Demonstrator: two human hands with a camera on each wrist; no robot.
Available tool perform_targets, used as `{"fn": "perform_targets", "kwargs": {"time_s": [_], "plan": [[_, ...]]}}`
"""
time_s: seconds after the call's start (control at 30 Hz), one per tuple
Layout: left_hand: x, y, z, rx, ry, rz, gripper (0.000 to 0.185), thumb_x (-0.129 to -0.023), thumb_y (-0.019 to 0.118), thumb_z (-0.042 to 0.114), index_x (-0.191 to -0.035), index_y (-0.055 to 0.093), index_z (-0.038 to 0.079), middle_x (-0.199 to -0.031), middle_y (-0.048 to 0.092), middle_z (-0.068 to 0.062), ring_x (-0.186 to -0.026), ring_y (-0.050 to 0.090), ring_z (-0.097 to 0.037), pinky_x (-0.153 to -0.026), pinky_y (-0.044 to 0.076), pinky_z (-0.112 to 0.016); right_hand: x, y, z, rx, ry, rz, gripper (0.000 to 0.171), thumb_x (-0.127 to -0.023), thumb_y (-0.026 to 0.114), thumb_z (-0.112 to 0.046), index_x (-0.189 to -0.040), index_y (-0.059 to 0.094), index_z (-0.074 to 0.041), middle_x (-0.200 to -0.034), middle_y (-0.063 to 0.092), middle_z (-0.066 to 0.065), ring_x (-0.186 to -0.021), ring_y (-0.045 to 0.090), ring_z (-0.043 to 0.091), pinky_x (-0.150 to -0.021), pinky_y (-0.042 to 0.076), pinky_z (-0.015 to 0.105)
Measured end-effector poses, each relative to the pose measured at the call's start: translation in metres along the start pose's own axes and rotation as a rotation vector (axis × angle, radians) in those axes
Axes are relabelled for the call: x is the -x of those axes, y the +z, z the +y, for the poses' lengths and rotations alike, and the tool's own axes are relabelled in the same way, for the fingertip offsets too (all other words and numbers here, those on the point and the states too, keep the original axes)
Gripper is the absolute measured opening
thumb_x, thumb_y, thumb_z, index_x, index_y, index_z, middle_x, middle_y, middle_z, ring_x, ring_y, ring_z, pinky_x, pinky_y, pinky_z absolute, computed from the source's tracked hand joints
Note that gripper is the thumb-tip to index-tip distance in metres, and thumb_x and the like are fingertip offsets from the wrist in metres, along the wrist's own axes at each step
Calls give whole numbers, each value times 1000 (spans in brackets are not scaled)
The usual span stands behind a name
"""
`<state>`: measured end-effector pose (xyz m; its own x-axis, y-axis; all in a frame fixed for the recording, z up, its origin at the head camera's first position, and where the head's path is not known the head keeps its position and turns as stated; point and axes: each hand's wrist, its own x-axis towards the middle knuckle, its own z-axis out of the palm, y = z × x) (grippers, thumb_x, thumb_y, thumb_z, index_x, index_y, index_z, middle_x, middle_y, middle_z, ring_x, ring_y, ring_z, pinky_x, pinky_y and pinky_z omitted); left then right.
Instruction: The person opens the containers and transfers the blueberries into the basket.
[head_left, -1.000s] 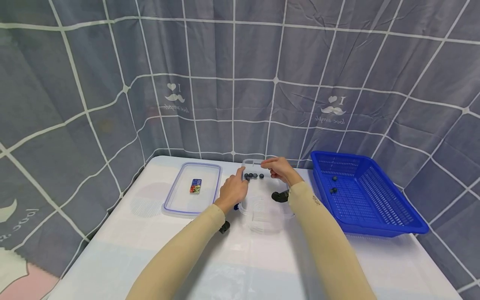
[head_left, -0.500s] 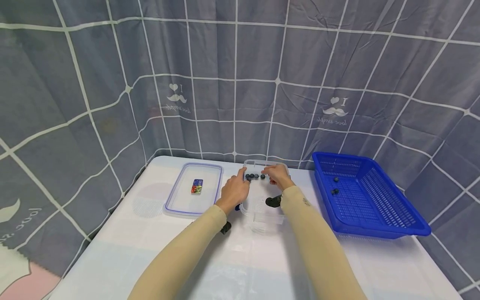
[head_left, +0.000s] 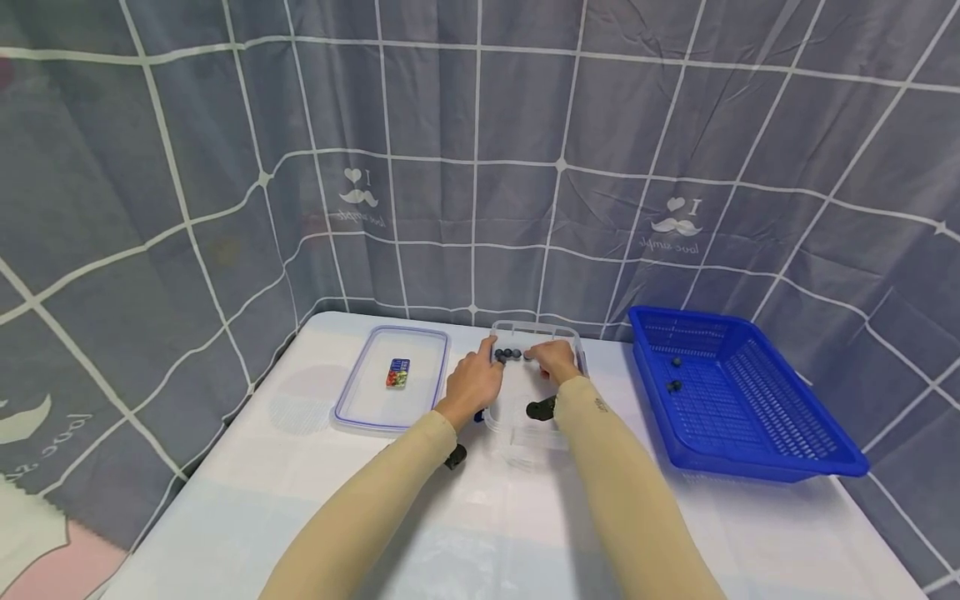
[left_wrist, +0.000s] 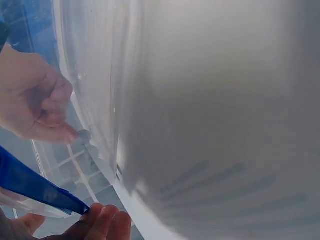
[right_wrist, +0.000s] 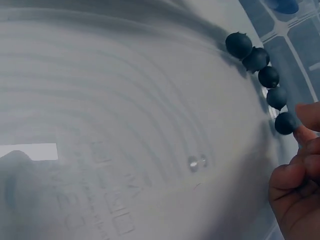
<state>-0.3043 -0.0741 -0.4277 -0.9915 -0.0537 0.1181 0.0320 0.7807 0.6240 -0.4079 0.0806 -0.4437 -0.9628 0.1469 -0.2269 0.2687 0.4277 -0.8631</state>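
A clear plastic food container [head_left: 513, 392] stands at the middle of the table. My left hand [head_left: 474, 379] grips its left side wall, next to a blue clip flap [left_wrist: 42, 185]. Inside, along the far end, several blueberries [right_wrist: 257, 60] line up in a row. My right hand [head_left: 553, 360] reaches over the right part of the container. One fingertip touches the end blueberry [right_wrist: 285, 123] of that row, while the other fingers are bent toward the palm. The left wrist view shows the right hand [left_wrist: 37, 97] through the clear wall.
The container's lid [head_left: 369, 400], with a blue seal and a colourful label [head_left: 397, 373], lies to the left. A blue plastic basket [head_left: 757, 454] at the right holds several blueberries [head_left: 674, 385]. A grey checked curtain [head_left: 510, 200] hangs behind the table.
My right hand has come down into the container, its fingertip now at the end blueberry. The left hand keeps its hold on the wall. The whole head view has shifted slightly.
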Motion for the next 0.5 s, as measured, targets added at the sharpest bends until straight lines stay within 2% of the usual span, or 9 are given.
{"fn": "perform_targets", "kwargs": {"time_s": [0.17,0.4,0.5], "plan": [[-2,1,1,-2,-5,1,53,-105,38,32,-158,33,27,-130,61,-18,-111,63,-37,-79,52,-53,2,-1,2,-14,8,2,25,-83,74,-9,-106,71,2,-51,44,-2,-42,39,10,-45,38,26],[0,-1,1,2,-3,4,53,-105,38,31,-157,34,26,-128,62,-17,-110,63,-36,-79,52,-53,-3,2,4,-59,45,8,24,-81,77,-7,-102,69,1,-72,51,1,-51,42,12,-49,39,27],[0,-1,1,2,1,7,53,-104,40,31,-157,35,26,-127,63,-18,-109,64,-36,-79,53,-53,-5,3,5,-52,45,18,23,-80,79,-7,-100,69,0,-74,50,1,-54,43,12,-50,39,26]]}}
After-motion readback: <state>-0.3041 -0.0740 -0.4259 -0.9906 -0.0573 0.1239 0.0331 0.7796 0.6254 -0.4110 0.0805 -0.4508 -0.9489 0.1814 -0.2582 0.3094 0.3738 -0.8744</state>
